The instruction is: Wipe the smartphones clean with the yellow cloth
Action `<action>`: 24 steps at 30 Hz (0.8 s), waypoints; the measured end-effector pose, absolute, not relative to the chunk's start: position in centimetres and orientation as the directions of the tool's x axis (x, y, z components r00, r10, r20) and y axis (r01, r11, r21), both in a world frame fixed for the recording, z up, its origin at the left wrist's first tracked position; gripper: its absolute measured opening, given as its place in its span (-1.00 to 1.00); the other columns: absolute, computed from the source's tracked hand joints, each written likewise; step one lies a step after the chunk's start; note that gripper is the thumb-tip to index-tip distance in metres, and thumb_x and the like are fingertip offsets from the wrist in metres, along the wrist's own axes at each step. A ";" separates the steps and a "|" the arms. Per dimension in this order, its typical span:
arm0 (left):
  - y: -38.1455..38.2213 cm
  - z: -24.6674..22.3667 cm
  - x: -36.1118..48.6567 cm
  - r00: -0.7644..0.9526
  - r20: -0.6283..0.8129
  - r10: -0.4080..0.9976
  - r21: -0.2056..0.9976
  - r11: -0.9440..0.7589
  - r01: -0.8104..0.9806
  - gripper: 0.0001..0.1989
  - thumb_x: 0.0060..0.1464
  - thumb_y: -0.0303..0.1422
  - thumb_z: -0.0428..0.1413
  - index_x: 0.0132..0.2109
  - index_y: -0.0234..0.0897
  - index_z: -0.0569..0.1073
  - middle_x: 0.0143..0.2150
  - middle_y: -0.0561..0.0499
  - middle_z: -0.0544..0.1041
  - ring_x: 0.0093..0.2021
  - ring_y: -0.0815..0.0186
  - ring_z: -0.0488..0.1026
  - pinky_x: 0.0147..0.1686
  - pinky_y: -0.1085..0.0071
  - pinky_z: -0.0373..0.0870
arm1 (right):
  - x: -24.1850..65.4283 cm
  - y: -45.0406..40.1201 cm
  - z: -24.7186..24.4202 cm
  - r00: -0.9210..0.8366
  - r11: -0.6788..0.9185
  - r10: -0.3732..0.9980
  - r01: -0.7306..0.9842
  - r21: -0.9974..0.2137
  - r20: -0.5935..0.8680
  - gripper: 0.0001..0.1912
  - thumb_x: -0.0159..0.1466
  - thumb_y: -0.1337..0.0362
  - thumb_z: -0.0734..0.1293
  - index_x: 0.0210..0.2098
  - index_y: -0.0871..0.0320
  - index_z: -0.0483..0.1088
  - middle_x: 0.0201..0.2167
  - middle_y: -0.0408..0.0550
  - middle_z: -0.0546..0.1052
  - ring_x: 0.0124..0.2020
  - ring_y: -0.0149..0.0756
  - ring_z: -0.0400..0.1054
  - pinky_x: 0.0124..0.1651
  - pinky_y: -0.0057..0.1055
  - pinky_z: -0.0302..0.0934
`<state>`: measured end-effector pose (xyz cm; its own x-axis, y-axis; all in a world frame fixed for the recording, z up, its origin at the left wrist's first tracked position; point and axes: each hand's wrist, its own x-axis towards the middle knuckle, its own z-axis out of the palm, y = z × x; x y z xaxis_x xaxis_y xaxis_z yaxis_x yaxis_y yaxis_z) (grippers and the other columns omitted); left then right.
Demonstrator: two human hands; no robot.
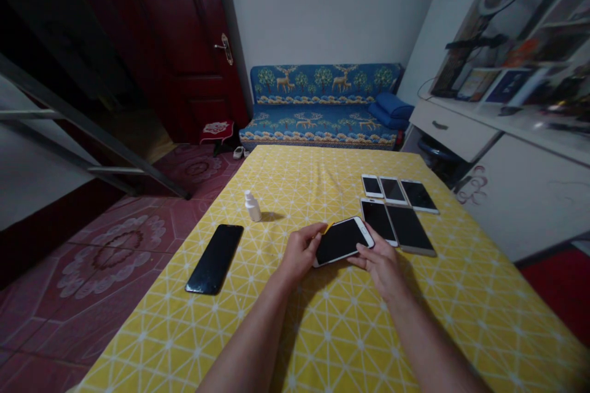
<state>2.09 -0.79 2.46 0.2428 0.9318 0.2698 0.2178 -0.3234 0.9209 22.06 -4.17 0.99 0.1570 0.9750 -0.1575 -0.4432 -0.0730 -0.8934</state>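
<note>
Head camera shows a white-framed, black-screened smartphone (342, 241) over the yellow, white-lined tablecloth (295, 184), gripped at opposite ends by the left hand (299, 250), a small yellow piece (329, 228) at its fingertips, and the right hand (380, 261), with a white plastic bottle (252, 207) and glossy black phone (216, 260) leftward, five light-framed phones (410, 229) rightward, any lettering too small to read.

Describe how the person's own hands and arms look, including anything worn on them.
The left hand and right hand are ungloved. The left forearm and right forearm are bare, widening from slim wrists toward the picture's lower edge. No sleeve, watch or bracelet shows, and no marking stands out. Fine detail on the fingers is too small to tell.
</note>
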 end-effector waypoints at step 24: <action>-1.4 0.9 4.5 0.138 -0.067 0.988 0.909 0.118 -0.400 -0.47 0.00 -0.03 0.28 0.06 -0.21 0.57 0.06 -0.13 0.59 0.04 0.10 0.52 -0.05 0.28 0.48 | 21.4 -3.9 1.2 0.423 0.183 0.905 -0.471 -0.863 -0.039 -0.18 0.05 0.26 0.51 0.29 -0.05 0.25 0.04 -0.04 0.48 -0.11 -0.16 0.50 0.02 -0.01 0.45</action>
<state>4.54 -1.41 0.94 0.1380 0.9882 -0.0671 -0.3998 0.1175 0.9090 21.36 -3.86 1.16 0.4229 0.9053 -0.0388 -0.4709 0.1830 -0.8630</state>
